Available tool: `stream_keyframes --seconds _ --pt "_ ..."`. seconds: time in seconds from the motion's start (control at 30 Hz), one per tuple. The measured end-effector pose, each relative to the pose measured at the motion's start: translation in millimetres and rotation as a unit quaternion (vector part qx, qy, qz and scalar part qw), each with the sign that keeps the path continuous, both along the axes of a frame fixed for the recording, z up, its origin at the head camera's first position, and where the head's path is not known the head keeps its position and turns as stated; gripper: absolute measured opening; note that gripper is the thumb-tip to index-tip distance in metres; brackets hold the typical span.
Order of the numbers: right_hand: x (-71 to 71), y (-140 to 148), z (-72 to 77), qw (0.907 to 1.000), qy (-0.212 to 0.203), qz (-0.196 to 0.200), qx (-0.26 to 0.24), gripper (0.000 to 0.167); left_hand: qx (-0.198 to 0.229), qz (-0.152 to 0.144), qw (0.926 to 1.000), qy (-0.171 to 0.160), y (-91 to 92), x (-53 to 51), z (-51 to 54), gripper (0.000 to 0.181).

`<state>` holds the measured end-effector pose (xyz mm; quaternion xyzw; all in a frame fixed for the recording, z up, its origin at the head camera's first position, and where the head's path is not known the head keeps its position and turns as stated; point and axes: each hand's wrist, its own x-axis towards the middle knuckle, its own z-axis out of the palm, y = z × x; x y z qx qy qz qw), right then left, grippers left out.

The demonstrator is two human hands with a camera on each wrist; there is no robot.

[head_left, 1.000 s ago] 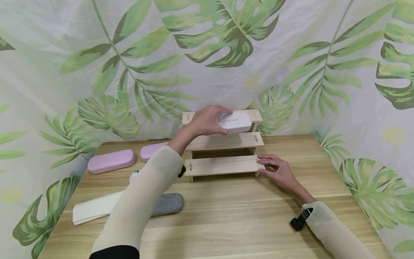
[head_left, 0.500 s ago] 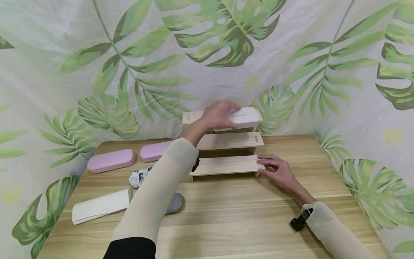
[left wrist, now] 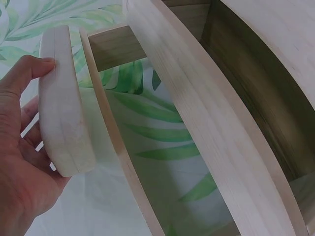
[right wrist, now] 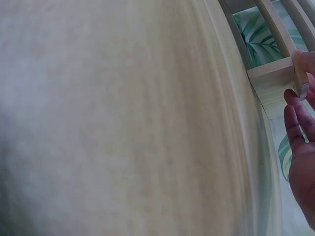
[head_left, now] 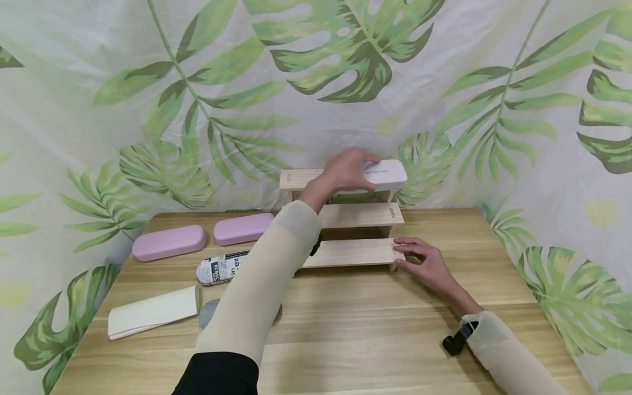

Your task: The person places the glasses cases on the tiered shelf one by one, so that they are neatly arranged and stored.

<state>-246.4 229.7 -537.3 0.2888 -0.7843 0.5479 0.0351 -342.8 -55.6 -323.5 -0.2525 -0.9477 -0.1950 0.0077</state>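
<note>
My left hand (head_left: 347,171) grips a white hard glasses case (head_left: 387,174) by its left end, at the right part of the top tier of a three-tier wooden rack (head_left: 353,252). In the left wrist view, the case (left wrist: 67,103) sits between thumb and fingers, with a gap between it and the top board (left wrist: 118,137). Small dark print shows on its lid. At the lowest tier's right end, my right hand (head_left: 427,263) holds the board. The right wrist view has the thumb and fingertips (right wrist: 290,96) pinching that board end.
Two pink cases (head_left: 169,243) lie at the back left of the wooden table (head_left: 375,340). Nearer are a newspaper-print case (head_left: 219,269), a cream folded flat case (head_left: 153,312) and a grey case (head_left: 209,311), partly hidden by my left sleeve (head_left: 261,285). A leaf-patterned cloth (head_left: 345,126) hangs behind.
My left hand has carried the white glasses case rightward and slightly up along the top tier. The right hand stays at the lowest board's end.
</note>
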Motion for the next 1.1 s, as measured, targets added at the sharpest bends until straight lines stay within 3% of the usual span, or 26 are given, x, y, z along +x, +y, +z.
stream_keyframes --seconds 0.47,0.8,1.1 --pt "1.9 0 -2.6 0.9999 0.007 -0.013 -0.002 0.033 0.002 -0.016 0.9999 0.0 14.5 -9.2 -6.6 0.069" --pt "16.7 -10 26.2 1.0 0.001 -0.003 -0.001 0.031 -0.002 -0.019 0.9998 0.005 13.8 -12.9 -10.3 0.065" --pt "16.7 -10 27.7 1.0 -0.001 -0.002 -0.003 0.03 0.009 -0.018 0.9998 0.0 11.0 -17.0 -13.0 0.058"
